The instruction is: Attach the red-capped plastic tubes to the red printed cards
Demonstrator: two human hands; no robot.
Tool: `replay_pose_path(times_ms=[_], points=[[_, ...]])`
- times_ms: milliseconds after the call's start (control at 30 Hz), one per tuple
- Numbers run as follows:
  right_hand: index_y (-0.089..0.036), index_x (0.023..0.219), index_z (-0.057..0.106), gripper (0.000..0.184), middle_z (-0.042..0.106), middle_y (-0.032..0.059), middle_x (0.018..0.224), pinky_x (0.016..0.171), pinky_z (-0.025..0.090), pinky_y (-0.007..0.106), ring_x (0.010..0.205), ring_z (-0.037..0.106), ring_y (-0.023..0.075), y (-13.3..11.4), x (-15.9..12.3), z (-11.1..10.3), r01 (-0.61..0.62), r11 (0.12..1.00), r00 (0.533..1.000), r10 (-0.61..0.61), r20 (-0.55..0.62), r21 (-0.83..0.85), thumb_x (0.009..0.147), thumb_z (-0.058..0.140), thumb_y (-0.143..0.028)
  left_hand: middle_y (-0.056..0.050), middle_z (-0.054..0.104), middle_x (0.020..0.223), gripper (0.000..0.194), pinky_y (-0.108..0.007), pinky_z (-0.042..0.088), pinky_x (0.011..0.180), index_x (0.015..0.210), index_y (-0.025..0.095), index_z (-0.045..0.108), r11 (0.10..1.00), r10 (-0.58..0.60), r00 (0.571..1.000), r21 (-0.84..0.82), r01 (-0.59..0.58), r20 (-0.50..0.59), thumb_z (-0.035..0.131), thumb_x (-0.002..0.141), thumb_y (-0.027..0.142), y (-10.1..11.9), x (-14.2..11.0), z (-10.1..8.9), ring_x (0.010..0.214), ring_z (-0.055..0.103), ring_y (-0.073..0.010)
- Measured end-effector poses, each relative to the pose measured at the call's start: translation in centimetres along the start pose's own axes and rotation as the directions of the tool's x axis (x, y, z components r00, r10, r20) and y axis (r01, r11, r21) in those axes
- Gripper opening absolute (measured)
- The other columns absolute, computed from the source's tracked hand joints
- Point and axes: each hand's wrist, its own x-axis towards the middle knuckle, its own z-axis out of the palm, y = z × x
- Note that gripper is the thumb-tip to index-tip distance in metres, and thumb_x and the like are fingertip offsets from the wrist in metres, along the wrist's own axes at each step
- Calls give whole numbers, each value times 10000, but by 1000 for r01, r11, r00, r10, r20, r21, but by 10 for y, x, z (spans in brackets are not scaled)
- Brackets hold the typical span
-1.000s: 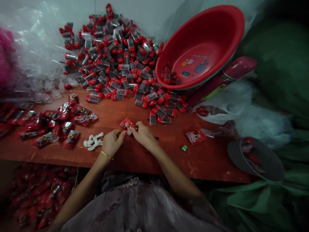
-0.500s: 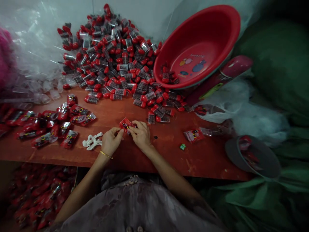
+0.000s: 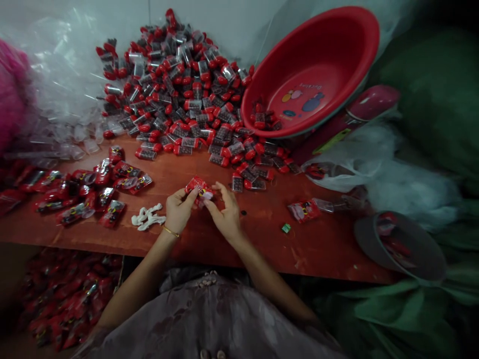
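Observation:
My left hand (image 3: pixel 178 210) and my right hand (image 3: pixel 225 213) meet over the red-brown table (image 3: pixel 209 239), both pinching one small red printed packet (image 3: pixel 198 187) held just above the tabletop. A gold bangle circles my left wrist. Behind the hands rises a big heap of small clear tubes with red caps (image 3: pixel 179 94). Several filled red packets (image 3: pixel 86 192) lie spread at the left. A few white plastic pieces (image 3: pixel 147 217) rest beside my left hand.
A red plastic basin (image 3: pixel 314 70) leans at the back right with a few tubes inside. Clear plastic bags pile up at the far left and right. One red packet (image 3: pixel 305 210) lies right of my hands; a grey bowl (image 3: pixel 400 244) sits at the table's right edge. More packets fill a box under the table.
Both hands have lifted the packet slightly and turned it; my right fingers have spread more. The piles on the table stay as they were.

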Motion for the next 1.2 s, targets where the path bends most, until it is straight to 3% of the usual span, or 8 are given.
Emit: replay_pose_path(times_ms=[133,267,400,567,733,867,967,1200], points=[[-183,879,664,270,687,11,751,641,477,249,665,600,143,1,0,2,-276,930,959,253,125,241,845,511,-403,-26,675,656,278,-219,449,560,764,135,710,995,103,995,14,-103,6,666,699,401,-5,-4,8,557,552,-111],[-184,673,589,305,597,-7,599,568,412,229,564,533,122,1,-1,2,-204,969,979,200,46,138,868,458,-379,-16,673,661,251,-219,452,612,741,139,711,991,121,993,49,-121,5,662,711,384,-9,-8,17,592,563,-111],[-198,619,519,336,544,-4,575,578,387,241,562,501,124,3,0,-1,-101,995,994,100,-41,-15,896,397,-346,6,626,591,304,-194,425,549,687,128,691,995,-23,1000,-101,25,15,705,655,429,-6,-10,28,535,515,-82],[-195,663,536,327,565,12,636,605,394,246,612,512,132,5,3,-4,-63,994,995,56,-79,-89,911,390,-351,29,577,516,421,-169,391,446,750,119,684,887,-309,939,-311,342,150,792,521,455,-3,-12,37,435,473,-53],[-184,701,558,411,600,32,674,641,406,248,657,551,142,13,14,-13,-73,970,994,89,59,-232,953,277,-347,10,644,594,469,-185,446,461,718,122,684,809,-415,904,-412,419,105,861,369,381,1,-2,33,474,539,-71],[-142,887,587,349,625,137,904,745,410,342,858,570,234,29,36,-26,-183,725,974,224,-23,-664,918,377,-418,-1,673,631,467,-194,475,513,716,114,693,834,-381,924,-421,357,30,860,373,384,2,4,31,525,576,-82],[-108,994,568,338,593,203,1011,740,414,398,949,546,308,39,44,-32,-228,549,952,299,-66,-804,849,523,-411,1,667,615,429,-192,461,514,711,113,691,841,-356,934,-423,337,35,851,412,376,0,5,33,521,571,-78],[-172,1019,567,296,604,124,1068,791,422,419,997,518,294,47,22,-51,-135,687,936,324,135,-714,771,628,-322,4,653,610,399,-214,463,544,685,117,670,833,-353,934,-439,336,46,841,433,374,-1,0,40,523,557,-78]])
